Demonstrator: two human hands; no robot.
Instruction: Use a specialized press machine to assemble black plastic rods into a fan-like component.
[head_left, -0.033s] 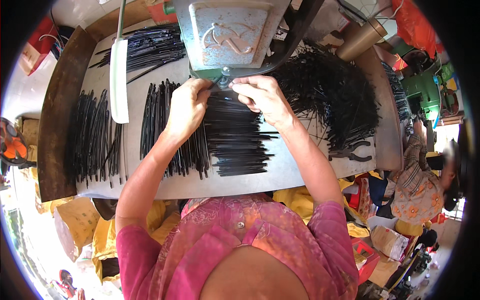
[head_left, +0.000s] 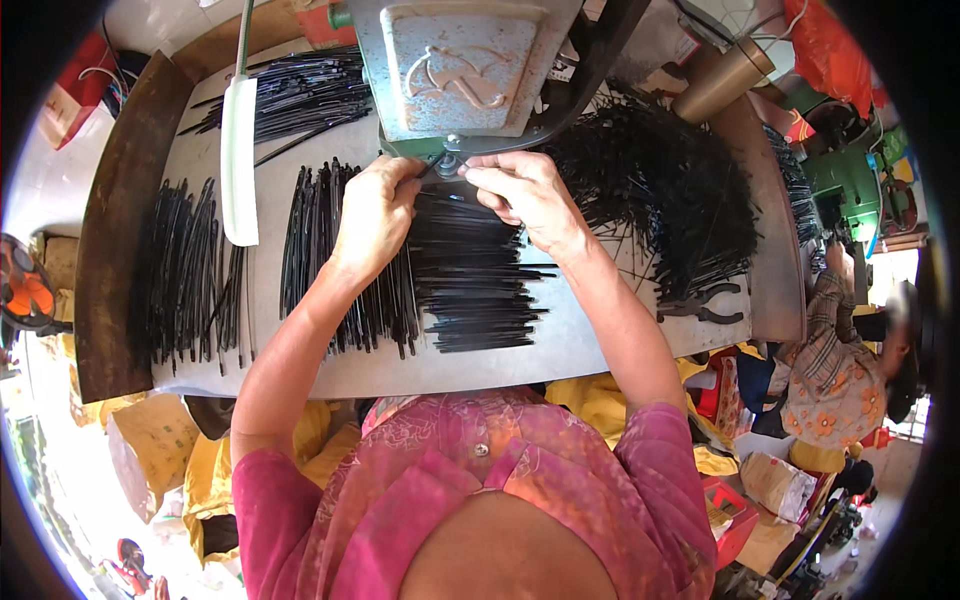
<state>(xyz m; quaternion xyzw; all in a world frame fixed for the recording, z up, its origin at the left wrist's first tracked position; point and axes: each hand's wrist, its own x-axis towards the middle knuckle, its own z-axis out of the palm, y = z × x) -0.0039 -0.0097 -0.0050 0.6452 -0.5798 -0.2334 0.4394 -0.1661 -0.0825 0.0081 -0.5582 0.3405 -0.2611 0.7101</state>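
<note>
At the foot of a grey-green metal press (head_left: 465,75), my left hand (head_left: 378,210) is closed in a pinch. A thin black rod (head_left: 432,163) sticks out of its fingertips toward the press's small round metal tip (head_left: 449,165). My right hand (head_left: 530,195) pinches on the other side of that tip; what it holds is mostly hidden by the fingers. Just below the hands lies a stack of black rods (head_left: 480,290), set crosswise. Another bundle of upright rods (head_left: 310,260) lies partly under my left forearm.
More rods (head_left: 180,270) lie at the left, beside a white strip (head_left: 239,165) hanging down. A tangled black heap (head_left: 680,190) fills the right side, with pliers (head_left: 705,302) near it. Raised boards (head_left: 125,240) edge the metal tabletop (head_left: 590,345). Another person (head_left: 835,370) is at far right.
</note>
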